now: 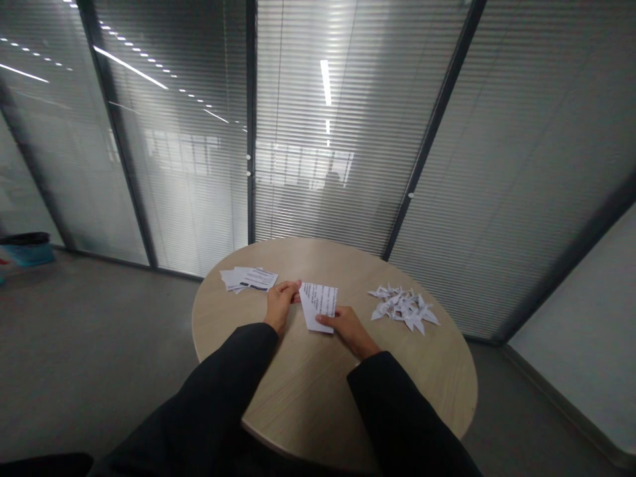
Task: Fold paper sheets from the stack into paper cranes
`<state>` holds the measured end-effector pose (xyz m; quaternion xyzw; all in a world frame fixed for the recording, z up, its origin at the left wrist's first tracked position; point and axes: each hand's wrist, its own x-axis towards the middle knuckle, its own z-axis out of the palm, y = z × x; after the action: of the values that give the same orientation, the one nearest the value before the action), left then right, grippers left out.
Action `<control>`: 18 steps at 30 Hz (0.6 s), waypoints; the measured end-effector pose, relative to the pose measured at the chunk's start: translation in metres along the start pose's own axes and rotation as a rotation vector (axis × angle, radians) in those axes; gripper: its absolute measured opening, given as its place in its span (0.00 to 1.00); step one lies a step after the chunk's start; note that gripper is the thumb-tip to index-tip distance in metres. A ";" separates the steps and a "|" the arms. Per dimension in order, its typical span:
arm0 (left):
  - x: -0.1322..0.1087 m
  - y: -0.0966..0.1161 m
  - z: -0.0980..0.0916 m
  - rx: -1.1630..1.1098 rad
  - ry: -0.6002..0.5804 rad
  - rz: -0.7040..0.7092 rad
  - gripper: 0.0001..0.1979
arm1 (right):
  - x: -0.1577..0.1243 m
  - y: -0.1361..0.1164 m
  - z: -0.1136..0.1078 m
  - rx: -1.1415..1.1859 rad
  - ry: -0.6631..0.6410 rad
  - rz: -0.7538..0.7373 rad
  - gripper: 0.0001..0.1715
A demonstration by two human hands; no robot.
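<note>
A printed sheet of paper (320, 305), partly folded, lies on the round wooden table (308, 391) in front of me. My left hand (279, 303) pinches its upper left corner with fingers closed. My right hand (346, 326) presses and grips its lower right edge, thumb on top. Both arms wear dark sleeves.
A small stack of printed sheets (248, 279) lies at the table's left. A pile of several folded white paper cranes (403, 308) sits at the right. Glass walls with blinds (348, 132) stand behind the table. A blue bin (27, 248) stands on the floor far left.
</note>
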<state>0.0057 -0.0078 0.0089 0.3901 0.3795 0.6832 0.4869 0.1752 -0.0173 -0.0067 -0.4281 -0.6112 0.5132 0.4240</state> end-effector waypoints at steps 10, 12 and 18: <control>0.006 -0.005 -0.004 0.029 0.038 0.012 0.21 | -0.003 -0.001 0.002 0.000 0.014 0.015 0.23; 0.005 -0.005 -0.003 0.040 -0.017 -0.011 0.23 | -0.002 0.000 0.001 0.011 0.040 0.001 0.23; 0.001 -0.009 0.002 0.099 -0.250 -0.031 0.22 | 0.004 0.008 -0.001 0.036 0.094 -0.067 0.24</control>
<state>0.0105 -0.0049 0.0021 0.4900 0.3551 0.6020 0.5210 0.1760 -0.0123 -0.0146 -0.4233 -0.5953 0.4892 0.4767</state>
